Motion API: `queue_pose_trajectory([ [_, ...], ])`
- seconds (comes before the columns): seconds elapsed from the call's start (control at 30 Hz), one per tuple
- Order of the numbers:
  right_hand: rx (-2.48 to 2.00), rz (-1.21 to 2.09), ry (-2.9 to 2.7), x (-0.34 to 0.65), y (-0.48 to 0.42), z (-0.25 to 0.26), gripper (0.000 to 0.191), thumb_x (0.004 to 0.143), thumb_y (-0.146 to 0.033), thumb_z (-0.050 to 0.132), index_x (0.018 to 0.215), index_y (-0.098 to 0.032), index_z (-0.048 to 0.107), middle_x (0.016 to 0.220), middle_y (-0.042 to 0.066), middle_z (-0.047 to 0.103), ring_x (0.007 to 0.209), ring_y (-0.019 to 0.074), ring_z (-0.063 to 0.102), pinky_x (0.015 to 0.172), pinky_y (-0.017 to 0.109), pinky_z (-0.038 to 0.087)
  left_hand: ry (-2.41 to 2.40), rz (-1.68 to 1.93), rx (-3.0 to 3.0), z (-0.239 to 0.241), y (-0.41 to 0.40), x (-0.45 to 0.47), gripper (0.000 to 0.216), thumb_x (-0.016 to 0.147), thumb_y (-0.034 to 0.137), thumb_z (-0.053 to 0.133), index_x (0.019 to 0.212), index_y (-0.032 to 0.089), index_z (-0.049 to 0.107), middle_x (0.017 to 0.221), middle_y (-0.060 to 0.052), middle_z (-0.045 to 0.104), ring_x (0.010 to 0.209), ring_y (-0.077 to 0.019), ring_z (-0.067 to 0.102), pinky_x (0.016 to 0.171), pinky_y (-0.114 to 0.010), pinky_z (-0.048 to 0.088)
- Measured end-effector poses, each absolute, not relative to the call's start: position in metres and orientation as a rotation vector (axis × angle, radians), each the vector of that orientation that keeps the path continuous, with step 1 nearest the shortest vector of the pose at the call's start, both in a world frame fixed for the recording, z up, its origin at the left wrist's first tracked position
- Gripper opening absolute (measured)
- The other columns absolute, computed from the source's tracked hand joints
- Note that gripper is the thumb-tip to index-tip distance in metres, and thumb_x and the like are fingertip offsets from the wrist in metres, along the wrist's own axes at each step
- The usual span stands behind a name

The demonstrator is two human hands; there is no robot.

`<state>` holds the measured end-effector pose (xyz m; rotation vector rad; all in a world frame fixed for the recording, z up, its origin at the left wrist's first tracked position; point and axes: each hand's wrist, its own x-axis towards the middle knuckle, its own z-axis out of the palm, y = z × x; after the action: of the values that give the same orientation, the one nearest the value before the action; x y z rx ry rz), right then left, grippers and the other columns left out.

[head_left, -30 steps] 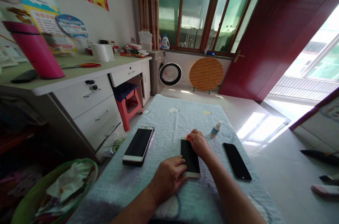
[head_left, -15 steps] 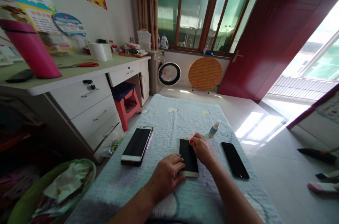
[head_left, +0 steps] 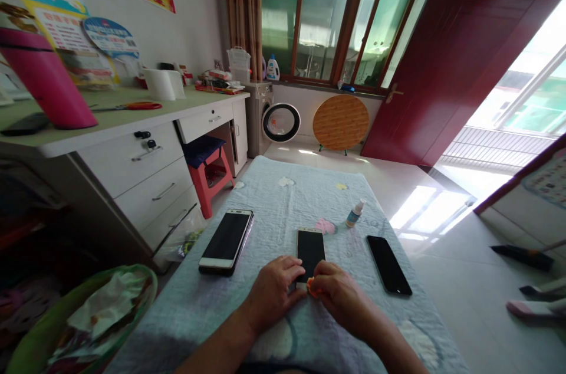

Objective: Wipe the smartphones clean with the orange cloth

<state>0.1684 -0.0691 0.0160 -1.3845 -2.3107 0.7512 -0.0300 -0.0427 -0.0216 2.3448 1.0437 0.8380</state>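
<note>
While middle phone (head_left: 311, 247) lies on cloth-covered worktop (head_left: 269, 226), long axis fore-and-aft, right hand's (head_left: 340, 288) fingers pinch orange wipe (head_left: 312, 287) at near end, screen stretching beyond; left hand (head_left: 276, 282) touches left edge, grip unclear.

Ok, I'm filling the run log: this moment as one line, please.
left hand: on left edge of middle smartphone | right hand: pinching orange piece at smartphone's near end | spray bottle: standing, unheld

Lane open beyond middle phone (head_left: 311, 249); spray bottle (head_left: 354, 216), black phone (head_left: 389, 265) obstruct right, white-framed phone (head_left: 227, 238) left.
</note>
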Motion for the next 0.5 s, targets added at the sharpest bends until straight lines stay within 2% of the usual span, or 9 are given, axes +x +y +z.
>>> queue_pose_trajectory([
  [0.27,-1.413,0.637,-2.327,0.167,-0.020,0.012,0.025,0.085,-0.008,0.050,0.078,-0.019,0.071,0.083,0.002,0.058,0.076,0.0124,0.053,0.070,0.023,0.039,1.030,0.774,2.363,-0.016,-0.043,-0.031,0.030,0.078,0.031,0.076,0.105,0.022,0.069,0.110,-0.005,0.068,0.102,-0.0258,0.063,0.092,-0.038,0.049],
  [0.5,-1.514,0.448,-2.248,0.165,0.031,0.005,0.021,0.082,-0.007,0.054,0.077,-0.018,0.072,0.084,0.002,0.060,0.082,0.0130,0.056,0.082,0.025,0.039,1.065,0.784,2.357,-0.016,-0.043,-0.031,0.029,0.077,0.030,0.077,0.103,0.020,0.070,0.114,-0.007,0.068,0.104,-0.0253,0.064,0.094,-0.037,0.050],
])
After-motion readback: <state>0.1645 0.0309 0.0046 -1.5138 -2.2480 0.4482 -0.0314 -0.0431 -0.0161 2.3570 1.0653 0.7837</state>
